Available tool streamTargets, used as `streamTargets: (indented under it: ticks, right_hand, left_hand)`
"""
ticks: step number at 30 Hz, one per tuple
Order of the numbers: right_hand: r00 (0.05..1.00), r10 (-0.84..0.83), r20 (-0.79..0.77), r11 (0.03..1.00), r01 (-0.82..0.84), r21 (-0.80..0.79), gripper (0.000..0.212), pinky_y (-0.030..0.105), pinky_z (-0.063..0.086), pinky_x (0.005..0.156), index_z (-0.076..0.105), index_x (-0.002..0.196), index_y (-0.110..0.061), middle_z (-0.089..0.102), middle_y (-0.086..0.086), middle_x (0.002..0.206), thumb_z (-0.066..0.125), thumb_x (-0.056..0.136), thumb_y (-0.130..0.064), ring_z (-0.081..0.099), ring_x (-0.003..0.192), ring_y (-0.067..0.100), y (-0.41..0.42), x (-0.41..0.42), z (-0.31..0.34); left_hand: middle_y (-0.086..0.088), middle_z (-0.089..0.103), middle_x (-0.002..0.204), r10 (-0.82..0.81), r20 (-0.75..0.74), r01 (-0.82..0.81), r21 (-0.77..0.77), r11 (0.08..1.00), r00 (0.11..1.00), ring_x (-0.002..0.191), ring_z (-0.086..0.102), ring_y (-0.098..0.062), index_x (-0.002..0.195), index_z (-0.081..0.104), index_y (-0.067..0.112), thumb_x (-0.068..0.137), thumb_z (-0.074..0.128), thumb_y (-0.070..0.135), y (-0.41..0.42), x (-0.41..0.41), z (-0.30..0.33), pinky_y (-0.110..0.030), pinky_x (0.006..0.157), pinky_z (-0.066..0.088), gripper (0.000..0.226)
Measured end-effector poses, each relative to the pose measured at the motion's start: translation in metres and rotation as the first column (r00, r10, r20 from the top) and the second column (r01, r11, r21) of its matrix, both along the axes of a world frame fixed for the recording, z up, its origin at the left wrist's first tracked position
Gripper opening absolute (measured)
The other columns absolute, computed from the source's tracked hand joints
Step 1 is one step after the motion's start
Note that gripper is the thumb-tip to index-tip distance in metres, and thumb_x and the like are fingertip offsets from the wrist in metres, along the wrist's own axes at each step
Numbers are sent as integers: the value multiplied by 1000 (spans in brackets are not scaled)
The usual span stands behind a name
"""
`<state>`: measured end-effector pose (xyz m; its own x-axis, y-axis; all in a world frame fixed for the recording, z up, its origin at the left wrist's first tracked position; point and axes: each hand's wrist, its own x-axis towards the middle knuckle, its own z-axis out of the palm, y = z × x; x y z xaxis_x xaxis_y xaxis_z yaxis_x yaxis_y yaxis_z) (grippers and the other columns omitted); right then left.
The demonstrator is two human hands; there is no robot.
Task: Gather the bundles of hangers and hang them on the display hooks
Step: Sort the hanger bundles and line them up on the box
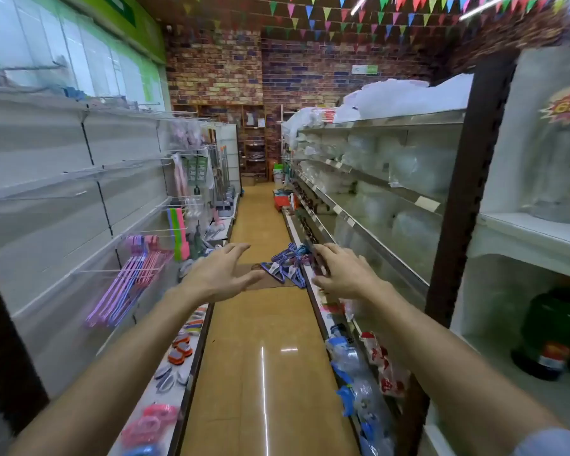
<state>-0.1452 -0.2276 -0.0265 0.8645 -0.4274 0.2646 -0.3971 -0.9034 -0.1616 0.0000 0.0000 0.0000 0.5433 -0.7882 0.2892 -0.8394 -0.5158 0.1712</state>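
Done so far: a set of pink and purple plastic hangers (129, 281) already hangs from a thin white wire display hook (112, 270) on the pale slatted wall panel (46, 153) at about 9 o'clock from the hands.
Left to do: a heap of blue and purple hanger bundles (288, 264) lies on the tan tiled aisle floor (264, 340) at 12 o'clock, just beyond the fingertips, partly on a brown flat sheet (260, 279); none of it is lifted.
Left hand: the left hand (219, 274) is stretched forward, fingers spread wide and a little bent, holding nothing.
Right hand: the right hand (341, 273) reaches alongside at 1 o'clock, fingers loose; a dark blurred shape sits at its fingertips, and I cannot tell whether it is gripped or merely behind them.
Free hooks: more bare wire hooks (119, 166) stand higher on the panel, at 10 o'clock.
Judgement: the task looks partly done; the floor heap must yet be gathered and carried over to the hooks on the left.
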Motion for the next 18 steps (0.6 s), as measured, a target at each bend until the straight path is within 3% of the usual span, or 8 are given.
streamTargets:
  ticks: [3, 7, 18]
  right_hand:
    - [1000, -17, 6, 1000, 17, 18, 80, 55, 33, 112, 21, 154, -32, 31, -4, 158, 60, 87, -53, 38, 138, 25, -12, 39, 5]
    - [1000, -13, -17, 1000, 14, 14, 77, 56, 31, 112, 20, 154, -31, 30, -5, 158, 57, 90, -49, 36, 138, 24, -31, 87, 5]
    - [999, -30, -33, 998, 31, 47, 75, 57, 33, 111, 18, 155, -31, 29, -4, 158, 56, 92, -45, 37, 139, 26, -116, 235, -14]
  left_hand:
    - [1, 37, 157, 1, -15, -1, -9, 1000, 1000, 137, 44, -20, 153, 27, 28, 71, 30, 87, -17, 47, 6, -45, 104, 46, 102]
    - [3, 37, 157, -20, 14, 20, 7, 1000, 1000, 138, 42, -18, 153, 28, 29, 81, 38, 81, -43, 101, 0, -42, 105, 44, 89]
    - [4, 36, 157, -25, 3, 25, -4, 1000, 1000, 139, 41, -17, 153, 28, 27, 86, 42, 75, -125, 243, -24, -42, 106, 42, 84]
